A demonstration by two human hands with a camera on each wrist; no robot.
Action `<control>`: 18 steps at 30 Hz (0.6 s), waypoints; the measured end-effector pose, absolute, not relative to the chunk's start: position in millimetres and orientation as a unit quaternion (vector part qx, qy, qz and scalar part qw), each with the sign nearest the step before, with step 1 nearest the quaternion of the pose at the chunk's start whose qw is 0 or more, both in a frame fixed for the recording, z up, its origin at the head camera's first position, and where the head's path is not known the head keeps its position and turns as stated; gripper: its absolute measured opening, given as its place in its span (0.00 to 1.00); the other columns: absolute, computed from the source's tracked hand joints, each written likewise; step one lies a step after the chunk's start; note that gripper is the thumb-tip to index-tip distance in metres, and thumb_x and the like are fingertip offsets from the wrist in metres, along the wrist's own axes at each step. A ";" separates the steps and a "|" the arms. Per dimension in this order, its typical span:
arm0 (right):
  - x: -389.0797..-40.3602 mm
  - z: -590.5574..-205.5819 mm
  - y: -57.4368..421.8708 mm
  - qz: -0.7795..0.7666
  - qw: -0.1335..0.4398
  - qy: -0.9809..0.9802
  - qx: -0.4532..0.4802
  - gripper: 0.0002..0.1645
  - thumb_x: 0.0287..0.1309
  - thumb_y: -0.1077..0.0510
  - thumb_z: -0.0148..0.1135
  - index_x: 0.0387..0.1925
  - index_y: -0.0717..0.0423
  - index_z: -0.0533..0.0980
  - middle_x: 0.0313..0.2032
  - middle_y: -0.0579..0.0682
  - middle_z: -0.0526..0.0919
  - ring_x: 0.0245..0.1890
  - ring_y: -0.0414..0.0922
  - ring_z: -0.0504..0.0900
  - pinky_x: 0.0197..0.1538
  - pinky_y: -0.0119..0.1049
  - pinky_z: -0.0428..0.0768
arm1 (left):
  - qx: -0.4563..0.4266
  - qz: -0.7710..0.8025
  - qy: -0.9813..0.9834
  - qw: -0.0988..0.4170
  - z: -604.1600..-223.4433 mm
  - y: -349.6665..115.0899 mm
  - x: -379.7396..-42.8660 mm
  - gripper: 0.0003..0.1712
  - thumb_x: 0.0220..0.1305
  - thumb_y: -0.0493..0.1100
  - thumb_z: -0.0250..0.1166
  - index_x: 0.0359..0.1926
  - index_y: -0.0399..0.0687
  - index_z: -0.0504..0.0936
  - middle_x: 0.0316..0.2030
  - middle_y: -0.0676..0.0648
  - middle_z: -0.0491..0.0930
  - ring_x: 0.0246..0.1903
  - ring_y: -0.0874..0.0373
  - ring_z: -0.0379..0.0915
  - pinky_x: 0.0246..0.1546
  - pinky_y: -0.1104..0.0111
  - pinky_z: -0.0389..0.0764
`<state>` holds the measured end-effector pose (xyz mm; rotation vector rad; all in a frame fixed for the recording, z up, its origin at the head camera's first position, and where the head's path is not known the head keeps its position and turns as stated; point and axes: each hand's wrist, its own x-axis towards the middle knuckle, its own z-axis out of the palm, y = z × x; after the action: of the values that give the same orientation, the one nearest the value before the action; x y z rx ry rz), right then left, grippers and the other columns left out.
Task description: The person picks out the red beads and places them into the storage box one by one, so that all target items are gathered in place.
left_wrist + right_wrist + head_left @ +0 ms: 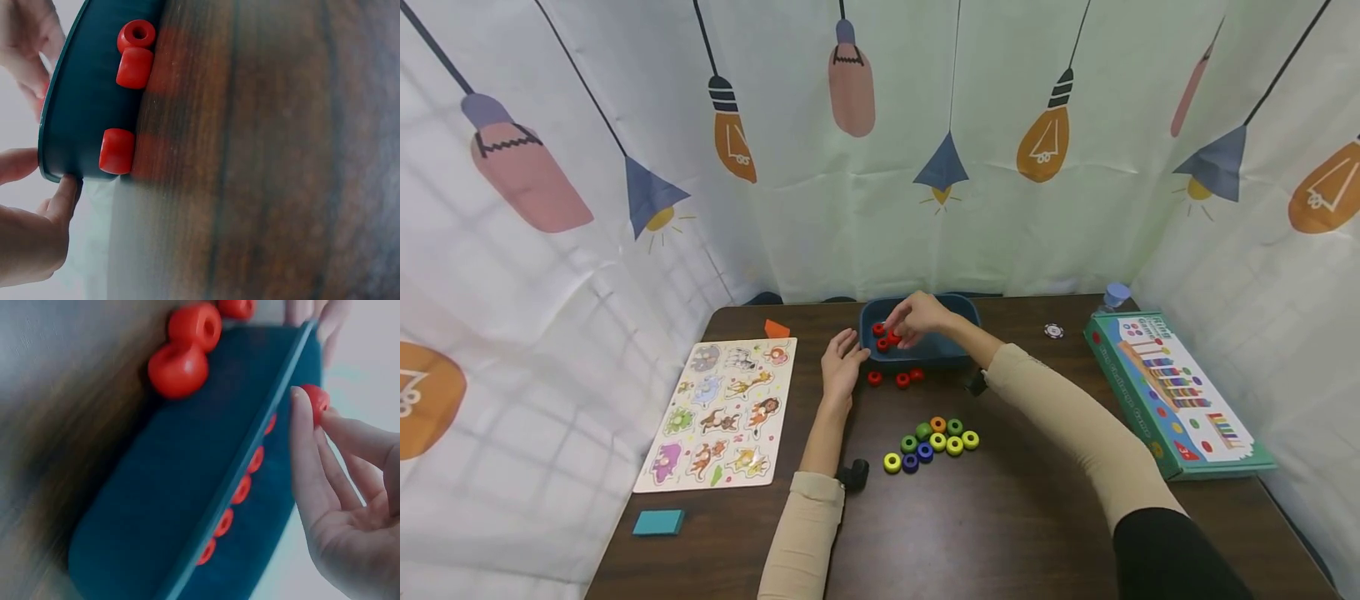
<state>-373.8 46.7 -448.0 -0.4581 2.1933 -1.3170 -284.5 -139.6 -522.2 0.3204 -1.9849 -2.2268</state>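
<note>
While a flat turquoise block (658, 522) is seen at the near left of the dark tabletop (1015, 517), an animal puzzle board (718, 417) is laid beyond it, with an orange piece (777, 329) by its far edge. To the right, the left end of a dark blue tray (943, 360) is touched by the left grip (842, 362), its fingers loosely extended. Inside that end, several red beads (240, 489) are gathered; three outer red beads (134, 69) are set just outside the near wall. Over the tray, one red bead (317, 403) is pinched between thumb and fingertip by the right grip (921, 318). Nearer, green, orange, yellow and blue beads (937, 442) are clustered. Farther right, a poker chip (1054, 331) and a green box (1180, 392) are placed.
</note>
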 end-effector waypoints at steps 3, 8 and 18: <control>-386.2 -455.3 43.5 -0.476 0.274 0.821 -0.155 0.17 0.58 0.71 0.62 0.50 0.68 0.80 0.41 0.62 0.86 0.33 0.57 0.88 0.45 0.55 0.83 | 0.107 -0.741 -0.659 0.070 -522.4 -140.5 -284.6 0.32 0.62 0.31 0.64 0.66 0.48 0.68 0.65 0.44 0.70 0.63 0.50 0.70 0.62 0.59 0.72; -396.6 -470.4 40.3 -0.469 0.274 0.830 -0.126 0.16 0.58 0.72 0.62 0.49 0.67 0.81 0.42 0.63 0.86 0.36 0.59 0.87 0.43 0.52 0.84 | 0.106 -0.744 -0.656 0.069 -522.8 -140.2 -284.2 0.32 0.62 0.31 0.64 0.66 0.49 0.68 0.65 0.45 0.71 0.63 0.50 0.70 0.62 0.59 0.72; -401.5 -486.5 41.5 -0.479 0.281 0.825 -0.099 0.15 0.57 0.71 0.64 0.47 0.65 0.82 0.40 0.60 0.86 0.38 0.59 0.87 0.44 0.50 0.84 | 0.104 -0.747 -0.653 0.070 -520.3 -140.8 -282.5 0.32 0.62 0.31 0.64 0.66 0.48 0.68 0.65 0.45 0.71 0.63 0.48 0.69 0.62 0.60 0.72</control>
<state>-401.5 41.5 -486.5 -0.2656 2.2117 -1.2840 -282.5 -140.8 -520.3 0.3138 -1.9645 -2.2469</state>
